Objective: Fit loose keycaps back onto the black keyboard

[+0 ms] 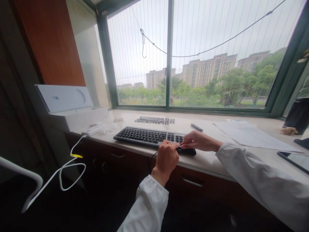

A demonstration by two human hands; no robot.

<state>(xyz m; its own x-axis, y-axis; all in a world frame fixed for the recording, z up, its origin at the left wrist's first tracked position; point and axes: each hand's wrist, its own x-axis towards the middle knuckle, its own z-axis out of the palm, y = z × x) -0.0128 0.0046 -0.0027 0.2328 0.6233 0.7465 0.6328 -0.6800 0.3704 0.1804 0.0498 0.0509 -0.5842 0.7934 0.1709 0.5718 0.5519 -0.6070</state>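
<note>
A black keyboard [142, 135] lies on the pale countertop near its front edge, its key area dark and grid-like. Over the keyboard's right end my two hands meet at the number pad. My left hand [167, 157] is closed, fingers curled and the index finger reaching to the keys. Thumb and fingertips of my right hand [196, 141] are pinched together against the same spot. Whatever sits between the fingertips is too small and hidden to name. Loose grey keycaps [154, 120] lie in rows behind the keyboard.
A small dark elongated object [196, 127] lies behind my right hand. Paper sheets [248, 133] and a dark-screened device [295, 160] are to the right. On the left stand an open white box [82, 117] and a white power strip [91, 130] with a white cable [61, 167] hanging down.
</note>
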